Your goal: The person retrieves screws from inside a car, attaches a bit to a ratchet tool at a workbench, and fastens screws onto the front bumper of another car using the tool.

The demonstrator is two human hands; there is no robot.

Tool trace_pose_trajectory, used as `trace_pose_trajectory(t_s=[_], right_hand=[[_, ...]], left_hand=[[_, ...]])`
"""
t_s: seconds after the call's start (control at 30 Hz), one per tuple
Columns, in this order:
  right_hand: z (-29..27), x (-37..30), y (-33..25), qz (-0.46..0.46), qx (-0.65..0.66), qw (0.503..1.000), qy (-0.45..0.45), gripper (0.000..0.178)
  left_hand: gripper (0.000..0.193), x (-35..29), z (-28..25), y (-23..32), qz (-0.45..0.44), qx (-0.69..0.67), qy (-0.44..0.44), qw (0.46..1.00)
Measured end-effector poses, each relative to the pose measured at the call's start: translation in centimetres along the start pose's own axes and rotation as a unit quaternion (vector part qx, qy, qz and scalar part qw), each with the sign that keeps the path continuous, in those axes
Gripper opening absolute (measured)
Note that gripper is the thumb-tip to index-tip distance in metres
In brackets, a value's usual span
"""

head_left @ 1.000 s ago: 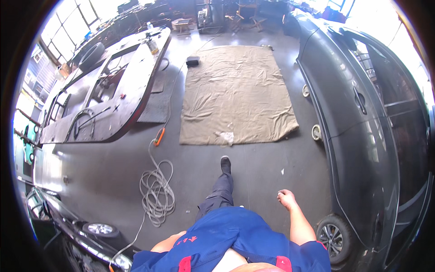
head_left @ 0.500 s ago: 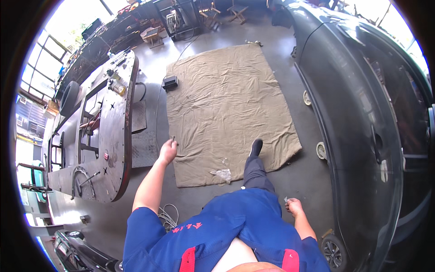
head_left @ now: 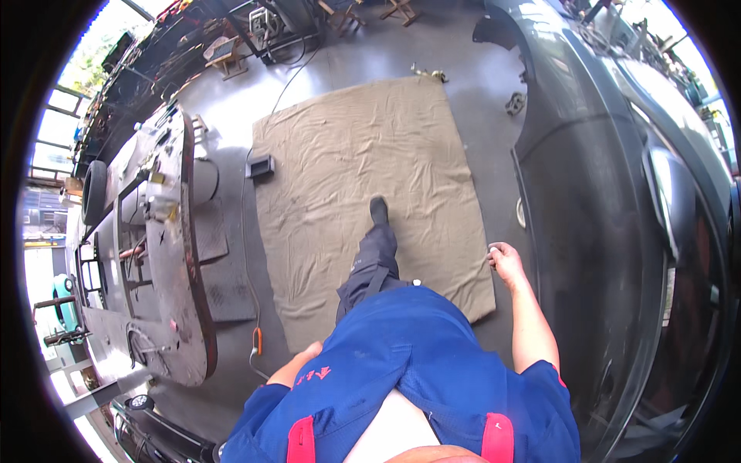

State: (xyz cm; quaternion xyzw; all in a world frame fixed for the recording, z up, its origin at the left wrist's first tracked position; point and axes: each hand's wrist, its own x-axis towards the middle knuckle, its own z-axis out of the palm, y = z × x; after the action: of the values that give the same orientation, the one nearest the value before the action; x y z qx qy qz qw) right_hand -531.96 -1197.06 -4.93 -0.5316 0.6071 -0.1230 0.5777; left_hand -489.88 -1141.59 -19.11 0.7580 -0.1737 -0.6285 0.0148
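My right hand (head_left: 506, 264) is held out at the right edge of a tan cloth (head_left: 370, 139) spread on the floor. Its fingers are closed, with a small pale thing at their tips that is too small to name. My left hand (head_left: 309, 353) is low beside my waist, near the cloth's lower left edge. The blue shirt (head_left: 401, 339) hides part of it, and its fingers do not show. One dark shoe (head_left: 379, 210) stands on the middle of the cloth.
A dark car (head_left: 594, 177) stands along the right. To the left is a large metal frame table (head_left: 189, 309) with bottles on it. A black open box (head_left: 260, 167) sits at the cloth's left edge. An orange-handled cord (head_left: 258, 339) lies on the floor.
I have stepped forward onto the cloth. My right hand has swung forward and up. My left hand has dropped back to my side, partly behind the shirt.
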Motion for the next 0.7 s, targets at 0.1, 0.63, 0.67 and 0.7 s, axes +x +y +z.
trace_pose_trajectory(t_s=[0.1,0.63,0.67,0.7], right_hand=[[0.1,11.4,-8.7,0.013,-0.013,1.000,-0.007,0.026],[-2.7,53.6,-26.9,0.204,-0.081,0.971,-0.098,0.021],[-3.1,56.9,-29.8,0.235,-0.059,0.967,-0.078,0.018],[-4.7,63.3,-32.0,0.225,-0.058,0.970,-0.077,0.018]], left_hand=[[0.047,5.9,-7.8,8.2,0.023,0.004,0.011,1.000],[0.030,15.7,-71.8,89.9,0.281,-0.084,0.383,0.876],[0.032,17.0,-71.9,92.1,0.246,-0.019,0.394,0.886],[0.033,19.5,-73.3,94.8,0.218,0.036,0.409,0.886]])
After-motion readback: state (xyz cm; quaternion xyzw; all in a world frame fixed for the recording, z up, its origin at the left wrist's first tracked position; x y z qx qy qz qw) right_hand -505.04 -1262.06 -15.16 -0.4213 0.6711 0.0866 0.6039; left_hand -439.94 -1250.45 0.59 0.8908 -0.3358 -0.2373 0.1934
